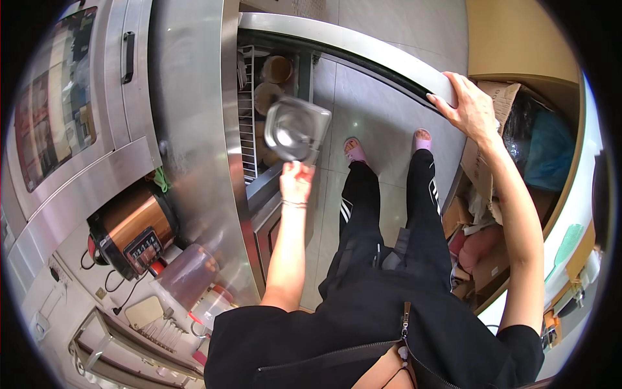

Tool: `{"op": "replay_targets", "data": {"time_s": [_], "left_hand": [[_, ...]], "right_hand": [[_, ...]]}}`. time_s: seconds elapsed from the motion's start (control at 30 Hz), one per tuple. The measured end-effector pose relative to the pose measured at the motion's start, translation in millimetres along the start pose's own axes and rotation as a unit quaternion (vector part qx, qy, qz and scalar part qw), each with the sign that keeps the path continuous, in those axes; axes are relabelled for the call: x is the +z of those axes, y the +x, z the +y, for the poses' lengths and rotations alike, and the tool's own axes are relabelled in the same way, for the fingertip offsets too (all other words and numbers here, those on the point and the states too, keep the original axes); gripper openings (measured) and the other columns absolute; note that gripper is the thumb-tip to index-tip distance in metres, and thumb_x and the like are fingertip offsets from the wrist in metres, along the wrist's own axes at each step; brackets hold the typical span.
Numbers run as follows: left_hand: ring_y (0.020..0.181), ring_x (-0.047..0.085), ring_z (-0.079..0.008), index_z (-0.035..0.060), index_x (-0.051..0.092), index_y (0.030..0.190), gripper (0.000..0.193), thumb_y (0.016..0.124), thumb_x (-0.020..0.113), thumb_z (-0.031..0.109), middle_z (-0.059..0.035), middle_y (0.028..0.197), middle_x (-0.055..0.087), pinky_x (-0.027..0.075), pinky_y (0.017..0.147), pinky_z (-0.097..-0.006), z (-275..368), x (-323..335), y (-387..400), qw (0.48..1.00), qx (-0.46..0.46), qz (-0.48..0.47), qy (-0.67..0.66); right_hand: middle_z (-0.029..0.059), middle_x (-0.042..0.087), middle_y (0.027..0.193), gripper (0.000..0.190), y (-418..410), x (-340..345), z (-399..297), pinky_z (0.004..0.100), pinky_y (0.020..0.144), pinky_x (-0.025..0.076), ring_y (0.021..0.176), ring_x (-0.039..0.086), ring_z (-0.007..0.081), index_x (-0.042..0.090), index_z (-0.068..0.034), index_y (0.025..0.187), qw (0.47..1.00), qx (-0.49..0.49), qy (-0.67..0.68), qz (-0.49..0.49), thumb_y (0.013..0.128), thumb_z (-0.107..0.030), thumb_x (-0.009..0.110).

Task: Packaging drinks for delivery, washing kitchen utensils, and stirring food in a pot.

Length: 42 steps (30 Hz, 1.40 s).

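My left hand (297, 182) grips the near edge of a small stainless steel food pan (291, 127), which is slightly blurred. The pan is held at the opening of an under-counter refrigerator, over its front edge. Inside, a white wire shelf (247, 116) and round tubs or bowls (278, 69) show; their contents are unclear, and the pan covers part of them. Swung wide, the steel-framed refrigerator door (350, 41) has its outer edge in my right hand (470, 107), with fingers over the top and the thumb on the inner side.
A stainless steel counter (189, 121) runs along the left. Beyond it are an electric cooker (133, 219) and a clear plastic container (187, 272). Cardboard boxes (478, 160) and a blue plastic bag (549, 146) fill a shelf on the right. My feet in pink slippers (356, 150) stand on floor tiles.
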<state>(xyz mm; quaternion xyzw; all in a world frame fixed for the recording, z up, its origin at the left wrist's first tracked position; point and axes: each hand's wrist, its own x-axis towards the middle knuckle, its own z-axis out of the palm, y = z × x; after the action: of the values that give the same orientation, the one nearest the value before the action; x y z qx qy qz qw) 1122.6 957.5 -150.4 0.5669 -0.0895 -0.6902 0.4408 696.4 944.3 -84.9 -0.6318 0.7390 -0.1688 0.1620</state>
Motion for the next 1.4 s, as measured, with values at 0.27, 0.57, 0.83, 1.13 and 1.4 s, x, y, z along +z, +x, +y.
{"op": "replay_targets", "data": {"time_s": [0.27,0.57,0.83,1.13,1.4], "left_hand": [[0.064,0.057,-0.0136,0.012,0.05,0.078,0.012,0.086,0.055,0.019,-0.0022,0.071,0.057,0.051,0.072,-0.0383,99.0,-126.7,117.5,0.975,0.201,0.088,0.034],[0.073,0.054,-0.0131,0.0088,0.054,0.097,0.018,0.088,0.05,0.024,-0.0062,0.078,0.056,0.046,0.072,-0.0276,-15.6,-7.9,65.8,0.962,0.136,0.214,0.102],[0.101,0.053,-0.0314,0.0068,0.055,0.105,0.034,0.079,0.062,0.028,-0.0154,0.113,0.053,0.043,0.086,-0.0391,-138.8,-122.4,-197.6,0.804,0.154,0.212,0.533],[0.058,0.059,-0.0195,0.0051,0.067,0.075,0.022,0.068,0.07,0.026,-0.0092,0.065,0.064,0.049,0.058,-0.0316,-275.6,-334.7,-485.9,0.643,-0.051,0.764,0.019],[0.061,0.057,-0.0286,0.0045,0.065,0.066,0.025,0.054,0.079,0.022,-0.013,0.064,0.06,0.046,0.059,-0.0357,-342.9,-318.9,-556.8,0.643,-0.022,0.766,0.0]], "right_hand": [[0.0127,0.06,0.097,0.048,-0.7,-3.1,-9.8,0.0336,0.074,0.049,0.087,0.06,0.0268,0.052,-0.005,0.107,1.0,0.01,-0.008,-0.002,0.077,-0.041,0.061],[0.0182,0.058,0.101,0.039,-43.1,14.3,-56.5,0.0371,0.08,0.046,0.093,0.058,0.0321,0.049,-0.003,0.112,0.994,0.071,0.077,-0.02,0.084,-0.029,0.055],[0.0231,0.056,0.104,0.051,-84.0,97.8,-165.6,0.0384,0.084,0.042,0.095,0.056,0.034,0.043,0.001,0.117,0.932,0.128,0.248,-0.233,0.086,-0.038,0.051],[0.0084,0.066,0.08,0.019,-109.6,209.6,-242.6,0.025,0.052,0.048,0.064,0.061,0.0132,0.064,-0.005,0.094,0.763,-0.263,0.057,-0.587,0.083,-0.017,0.053],[0.0069,0.061,0.055,0.045,-444.5,285.0,-440.4,0.0279,0.053,0.049,0.05,0.061,0.0157,0.066,-0.006,0.065,0.511,-0.539,-0.253,-0.62,0.077,-0.049,0.058]]}}
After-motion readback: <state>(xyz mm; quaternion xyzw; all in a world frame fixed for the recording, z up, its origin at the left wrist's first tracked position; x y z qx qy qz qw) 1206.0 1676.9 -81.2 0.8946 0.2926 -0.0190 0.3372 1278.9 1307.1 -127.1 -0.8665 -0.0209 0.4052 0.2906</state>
